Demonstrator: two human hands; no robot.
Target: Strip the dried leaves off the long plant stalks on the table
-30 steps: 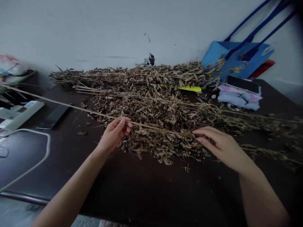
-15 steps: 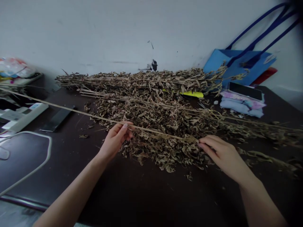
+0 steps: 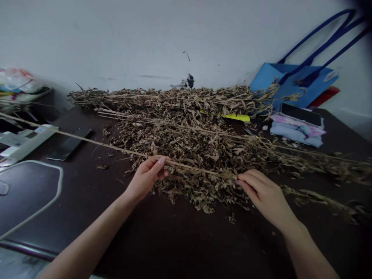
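Pinches the long dried stem [image 3: 87, 140] with left hand [image 3: 143, 180], now farther right along it than before; nips its leafy end with right hand [image 3: 266, 193], over the leaf pile [image 3: 188, 151] mid-tabletop [image 3: 174, 240]; white wall [image 3: 145, 38] behind.

A plain home workroom: a dark bench [image 3: 174, 240] against a bare white wall [image 3: 130, 38], heaped with dried leafy stalks [image 3: 188, 131]. Right of the heap, a blue tote bag [image 3: 290, 83] and folded cloths [image 3: 296, 130]; left of it, a white cable [image 3: 61, 180].
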